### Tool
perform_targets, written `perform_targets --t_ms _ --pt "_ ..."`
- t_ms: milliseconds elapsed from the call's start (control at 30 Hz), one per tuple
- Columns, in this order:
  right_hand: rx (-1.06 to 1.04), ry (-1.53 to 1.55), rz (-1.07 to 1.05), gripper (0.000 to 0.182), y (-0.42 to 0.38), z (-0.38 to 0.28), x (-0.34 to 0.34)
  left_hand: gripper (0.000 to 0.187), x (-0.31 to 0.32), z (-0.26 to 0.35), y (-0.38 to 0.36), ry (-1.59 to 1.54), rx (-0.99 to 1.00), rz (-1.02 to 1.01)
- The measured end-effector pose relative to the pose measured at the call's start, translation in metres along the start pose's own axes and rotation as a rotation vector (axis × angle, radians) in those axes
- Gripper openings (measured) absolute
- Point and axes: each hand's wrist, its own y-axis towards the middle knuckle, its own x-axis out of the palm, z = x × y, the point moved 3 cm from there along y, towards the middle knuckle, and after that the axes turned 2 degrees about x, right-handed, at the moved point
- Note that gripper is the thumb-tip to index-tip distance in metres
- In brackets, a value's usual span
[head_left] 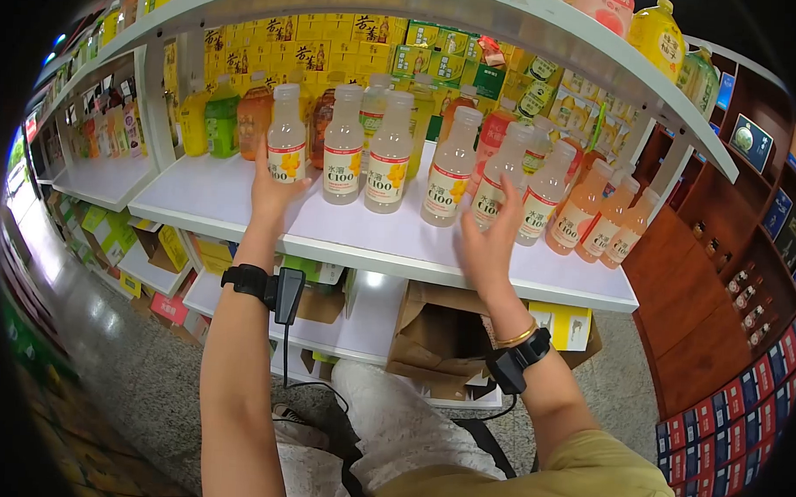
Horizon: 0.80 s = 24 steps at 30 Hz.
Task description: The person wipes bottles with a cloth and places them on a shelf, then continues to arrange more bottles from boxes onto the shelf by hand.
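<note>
My left hand [275, 196] is closed round the lower part of a clear C100 drink bottle [286, 153] with a white cap, its thumb across the front. Two matching bottles [341, 159] [389, 165] stand upright just to the right of it. Fingers apart, my right hand [491, 243] is at the front of another C100 bottle [490, 195], overlapping its lower part in this view. On either side of that hand are a bottle on the left [448, 180] and one on the right [540, 205].
The white shelf [346, 233] carries orange-coloured bottles [579, 211] at its right end and coloured drinks [221, 124] behind. Another shelf board [354, 3] curves overhead. Below lies an open cardboard box [439, 338]. A brown cabinet [686, 285] stands at right.
</note>
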Motion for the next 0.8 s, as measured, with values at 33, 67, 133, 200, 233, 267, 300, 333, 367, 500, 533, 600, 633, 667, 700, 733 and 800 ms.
perform_targets --t_ms 33,67,133,200,233,267,300,333,367,500,533,600,633,667,700,733,800 --pt "-0.005 0.007 0.015 0.07 0.001 0.005 -0.009 0.115 0.0 0.002 -0.001 -0.026 -0.022 -0.008" --pt "0.0 0.009 0.018 0.07 0.003 0.012 -0.018 0.115 0.0 0.004 -0.003 -0.021 -0.021 -0.012" --pt "0.041 -0.006 0.079 0.07 0.007 0.029 -0.036 0.113 0.002 0.006 -0.004 -0.027 -0.03 -0.006" --pt "0.091 -0.029 0.099 0.069 0.009 0.05 -0.053 0.113 0.001 0.0 0.0 0.009 -0.025 -0.006" --pt "0.136 -0.052 0.114 0.069 0.009 0.061 -0.06 0.112 0.0 -0.002 0.001 0.042 -0.022 -0.001" --pt "0.143 -0.058 0.114 0.069 0.008 0.071 -0.064 0.112 0.0 -0.004 0.002 0.043 -0.027 -0.008" --pt "0.193 -0.001 0.086 0.068 0.006 0.082 -0.066 0.112 0.0 -0.002 0.001 0.03 -0.029 -0.009" --pt "0.243 0.055 0.058 0.068 0.004 0.093 -0.067 0.112 0.0 0.0 -0.001 0.017 -0.032 -0.01" --pt "0.254 0.048 0.057 0.068 0.003 0.104 -0.068 0.112 0.001 0.003 -0.003 0.019 -0.041 -0.019" --pt "0.42 0.302 -0.193 0.065 0.014 0.11 -0.066 0.108 0.002 0.005 -0.004 0.0 -0.018 -0.046" --pt "0.514 0.372 -0.311 0.063 0.018 0.104 -0.066 0.109 0.002 0.007 -0.004 -0.006 0.007 -0.037" --pt "0.471 0.339 -0.328 0.06 0.024 0.107 -0.07 0.109 0.002 0.007 -0.003 -0.003 -0.006 -0.034" --pt "0.505 0.302 -0.397 0.063 0.025 0.116 -0.071 0.11 0.002 0.008 -0.004 -0.007 -0.02 -0.026" --pt "0.539 0.264 -0.466 0.065 0.025 0.122 -0.07 0.11 0.002 0.008 -0.004 -0.001 -0.019 -0.031" --pt "0.547 0.269 -0.462 0.065 0.025 0.121 -0.071 0.105 0.002 0.009 -0.004 -0.027 0.003 0.011" --pt "0.5 0.231 -0.471 0.067 0.027 0.116 -0.073 0.101 0.001 0.009 -0.004 -0.052 0.025 0.052" --pt "0.464 0.206 -0.469 0.069 0.026 0.117 -0.071 0.094 0.0 0.018 -0.011 0.199 0.163 0.136"
